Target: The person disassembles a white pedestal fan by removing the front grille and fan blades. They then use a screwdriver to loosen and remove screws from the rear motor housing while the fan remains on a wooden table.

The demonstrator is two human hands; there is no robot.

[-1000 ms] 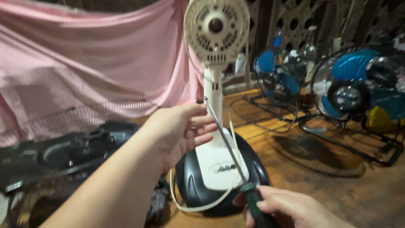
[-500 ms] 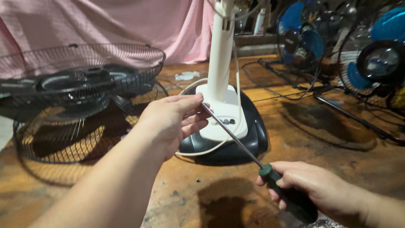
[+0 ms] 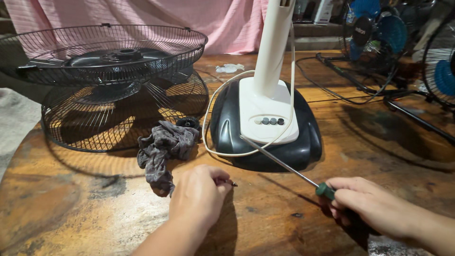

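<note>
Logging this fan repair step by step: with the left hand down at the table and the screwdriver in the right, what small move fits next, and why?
Probably release the small dark piece, likely a screw, onto the wooden table. The left hand pinches it just above the wood, while the right hand holds the screwdriver by its green handle, its tip at the fan base.

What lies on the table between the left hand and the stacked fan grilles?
In the head view, a crumpled dark grey rag lies between the left hand and the fan grilles.

Right hand (image 3: pixel 367 206) gripping screwdriver (image 3: pixel 284 163), left hand (image 3: pixel 199 196) pinching small screw (image 3: pixel 232 183).
</note>
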